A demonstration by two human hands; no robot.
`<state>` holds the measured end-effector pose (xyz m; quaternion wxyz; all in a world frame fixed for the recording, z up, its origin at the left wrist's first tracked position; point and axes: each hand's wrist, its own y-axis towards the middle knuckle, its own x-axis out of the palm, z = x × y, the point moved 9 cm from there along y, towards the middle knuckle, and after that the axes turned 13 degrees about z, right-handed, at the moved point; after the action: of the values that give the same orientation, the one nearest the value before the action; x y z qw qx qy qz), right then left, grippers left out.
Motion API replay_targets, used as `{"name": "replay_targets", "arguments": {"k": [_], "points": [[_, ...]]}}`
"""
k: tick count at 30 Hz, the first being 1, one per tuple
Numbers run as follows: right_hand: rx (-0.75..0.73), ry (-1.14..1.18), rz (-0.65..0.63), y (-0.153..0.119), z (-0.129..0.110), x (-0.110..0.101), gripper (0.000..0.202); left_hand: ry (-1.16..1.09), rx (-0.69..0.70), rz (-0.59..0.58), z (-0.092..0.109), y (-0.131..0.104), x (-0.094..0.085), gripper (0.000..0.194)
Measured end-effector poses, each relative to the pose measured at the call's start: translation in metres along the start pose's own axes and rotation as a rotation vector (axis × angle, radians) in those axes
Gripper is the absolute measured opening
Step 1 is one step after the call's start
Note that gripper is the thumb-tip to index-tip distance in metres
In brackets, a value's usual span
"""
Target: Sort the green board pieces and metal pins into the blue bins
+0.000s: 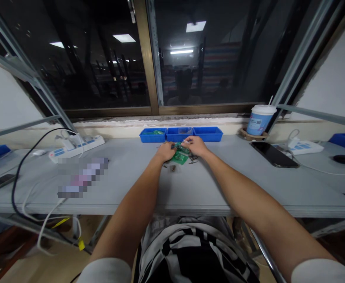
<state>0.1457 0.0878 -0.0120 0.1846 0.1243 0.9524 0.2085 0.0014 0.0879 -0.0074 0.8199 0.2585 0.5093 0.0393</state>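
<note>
Both of my hands meet over a small pile of green circuit boards (179, 158) on the grey table, just in front of the blue bins. My left hand (166, 151) is closed at the pile's left side, its fingertips by a small dark part; what they grip is too small to make out. With fingers pinched, my right hand (197, 146) reaches in from the right over the boards; its fingertips hide whatever they hold. Several thin dark parts (193, 158) lie scattered beside the boards under my right hand. Nearer to me sits a little brownish piece (173, 168).
Three joined blue bins (207, 134) stand at the back; the left one contains green pieces. At right are a lidded cup (259, 120) in a holder, a black phone (274, 154) and a power strip (305, 147). Another power strip (77, 147) and cables lie left, near a pixelated object (84, 177).
</note>
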Motion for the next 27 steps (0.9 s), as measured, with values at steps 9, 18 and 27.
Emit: {"name": "replay_targets", "arguments": {"k": [9,18,27], "points": [[0.209,0.24,-0.012,-0.003,0.005,0.003,0.02,-0.251,-0.07,0.113,0.009,0.002,-0.014,0.033],[0.115,0.303,0.005,0.0,-0.004,0.0,0.009,-0.41,0.045,0.253,0.022,0.004,-0.025,0.019],[-0.056,0.212,0.07,0.001,-0.016,-0.009,0.006,-0.322,0.185,0.284,0.039,0.0,-0.03,0.014]]}}
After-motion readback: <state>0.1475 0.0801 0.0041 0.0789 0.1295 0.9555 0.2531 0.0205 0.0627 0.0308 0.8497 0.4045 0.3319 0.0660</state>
